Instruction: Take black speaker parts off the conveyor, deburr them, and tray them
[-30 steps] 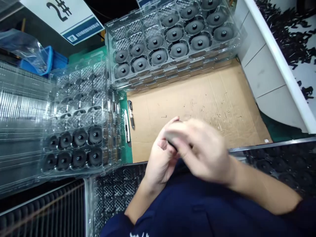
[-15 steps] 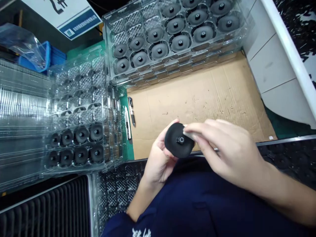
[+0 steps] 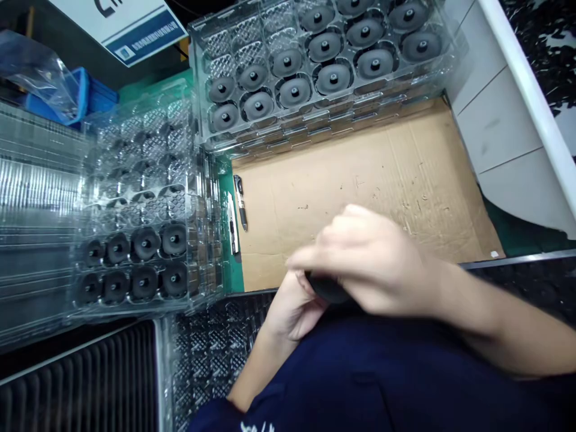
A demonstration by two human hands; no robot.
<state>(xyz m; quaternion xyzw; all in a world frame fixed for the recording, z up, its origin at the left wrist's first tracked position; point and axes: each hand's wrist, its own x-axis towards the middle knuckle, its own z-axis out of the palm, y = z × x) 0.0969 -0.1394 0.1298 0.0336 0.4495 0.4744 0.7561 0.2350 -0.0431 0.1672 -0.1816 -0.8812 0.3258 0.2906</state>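
Note:
My left hand (image 3: 290, 309) is closed around a round black disc part (image 3: 327, 288), low in front of my body. Across the disc's upper face lies my right hand (image 3: 366, 258), blurred by motion, its fingers curled together. Whatever the right fingers pinch is hidden. Only the lower part of the disc shows; its centre stub is covered. Both hands are over the near edge of a brown cardboard sheet (image 3: 315, 198).
A clear tray (image 3: 265, 139) of black discs stands at the back, another clear tray (image 3: 191, 222) at the left. A pen (image 3: 240, 203) and a slim white cutter (image 3: 232, 223) lie by the cardboard's left edge. A blue bin (image 3: 96, 93) sits back left.
My right hand has moved left across the disc and now covers its centre. The left hand keeps hold of the disc in nearly the same place.

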